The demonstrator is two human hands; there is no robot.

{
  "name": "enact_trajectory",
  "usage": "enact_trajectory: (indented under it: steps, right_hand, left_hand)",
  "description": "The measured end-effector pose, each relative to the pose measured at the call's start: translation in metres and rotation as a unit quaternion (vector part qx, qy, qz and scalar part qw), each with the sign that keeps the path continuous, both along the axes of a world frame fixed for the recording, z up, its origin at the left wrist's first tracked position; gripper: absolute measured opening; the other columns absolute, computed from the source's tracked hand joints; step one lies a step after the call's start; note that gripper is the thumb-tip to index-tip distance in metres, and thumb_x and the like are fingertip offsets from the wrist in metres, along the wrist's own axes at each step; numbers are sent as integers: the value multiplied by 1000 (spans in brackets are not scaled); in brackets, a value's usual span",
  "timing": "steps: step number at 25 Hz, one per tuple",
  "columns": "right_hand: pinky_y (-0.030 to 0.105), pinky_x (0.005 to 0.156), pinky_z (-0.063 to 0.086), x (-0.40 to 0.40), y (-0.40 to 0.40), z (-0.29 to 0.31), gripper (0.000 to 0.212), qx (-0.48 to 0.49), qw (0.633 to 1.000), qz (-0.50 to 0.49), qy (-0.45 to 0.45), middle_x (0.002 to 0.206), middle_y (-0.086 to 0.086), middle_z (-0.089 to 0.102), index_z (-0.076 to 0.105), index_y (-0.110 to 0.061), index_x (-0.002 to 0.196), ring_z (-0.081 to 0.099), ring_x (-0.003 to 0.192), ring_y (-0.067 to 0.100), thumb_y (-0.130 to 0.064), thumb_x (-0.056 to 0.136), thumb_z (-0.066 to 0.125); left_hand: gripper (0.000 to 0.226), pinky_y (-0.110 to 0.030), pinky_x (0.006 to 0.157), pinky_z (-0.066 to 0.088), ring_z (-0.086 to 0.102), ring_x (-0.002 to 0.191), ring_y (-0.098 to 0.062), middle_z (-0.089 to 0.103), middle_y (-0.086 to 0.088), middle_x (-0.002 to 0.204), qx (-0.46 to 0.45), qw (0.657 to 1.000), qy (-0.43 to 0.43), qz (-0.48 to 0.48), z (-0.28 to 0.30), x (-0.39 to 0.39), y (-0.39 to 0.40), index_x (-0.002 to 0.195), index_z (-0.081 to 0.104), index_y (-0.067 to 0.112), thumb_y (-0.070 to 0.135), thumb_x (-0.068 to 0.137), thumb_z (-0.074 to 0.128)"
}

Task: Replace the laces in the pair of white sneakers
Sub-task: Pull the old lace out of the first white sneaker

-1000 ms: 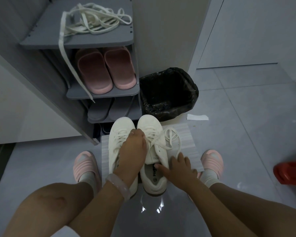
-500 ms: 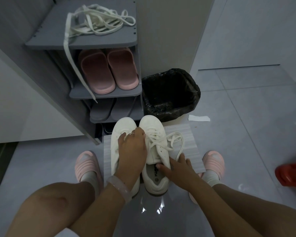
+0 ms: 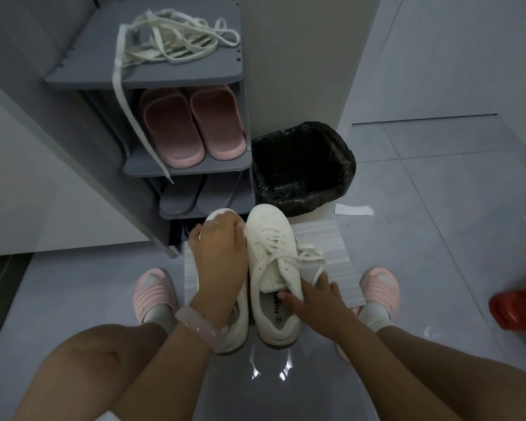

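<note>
Grey tiled floor (image 3: 438, 238) in a dim entryway, with a grey plastic shoe rack (image 3: 152, 77) holding a loose tangle of white laces (image 3: 176, 41) on its top shelf, one end dangling past the pink slippers (image 3: 192, 123) below, and a black-bagged bin (image 3: 304, 165) next to it. The pair of white sneakers (image 3: 271, 238) sits side by side on a pale ribbed mat (image 3: 331, 247) between the person's feet. The left hand (image 3: 217, 256) is curled over the front of the left sneaker, fingers bent down around the lace area, though I can't tell exactly what they're pinching. The right hand (image 3: 313, 299) steadies the right sneaker, thumb pressed at the tongue edge and the other fingers spread fairly relaxed along its side. Risk here, I'd guess: tug too hard and the left shoe slides or tips, since nothing holds it down. Compared with a second ago, the left hand has crept forward toward the toe; the right hand hasn't really moved.
</note>
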State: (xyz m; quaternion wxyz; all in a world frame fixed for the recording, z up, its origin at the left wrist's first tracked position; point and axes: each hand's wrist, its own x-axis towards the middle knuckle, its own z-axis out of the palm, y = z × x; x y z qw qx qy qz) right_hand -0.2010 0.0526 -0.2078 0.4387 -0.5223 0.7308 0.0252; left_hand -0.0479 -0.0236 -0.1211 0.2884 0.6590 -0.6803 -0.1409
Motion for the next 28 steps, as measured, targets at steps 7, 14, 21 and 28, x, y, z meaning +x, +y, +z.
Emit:
enact_trajectory:
  steps: [7,14,21,28]
  right_hand:
    - [57,112,12,2,2,4,82,30,999,-9,8,155,14,-3,14,-42,145,-4,143,36,-80,74,26]
    - [58,113,12,2,4,13,70,51,999,9,15,156,15,-9,10,-39,147,-6,143,39,-67,87,32]
    - [60,111,13,5,2,26,68,61,997,15,39,157,12,-8,14,-38,146,-3,143,38,-68,88,30]
    - [62,109,15,7,0,29,68,63,996,19,54,157,9,-6,16,-38,146,0,143,36,-69,87,31]
  left_hand:
    - [36,-42,104,24,54,101,-17,62,1,98,279,946,-145,-84,-17,-5,12,90,57,16,48,93,40]
    - [20,-42,109,22,53,104,-18,58,2,99,213,961,-152,-93,-3,0,12,97,52,16,28,98,35]
    - [33,-41,96,29,54,102,-27,61,-7,107,90,993,-76,-17,8,16,7,105,60,10,39,91,51]
    - [28,-33,92,29,50,106,-17,60,2,107,189,949,-212,-140,-11,2,17,101,61,19,34,96,38]
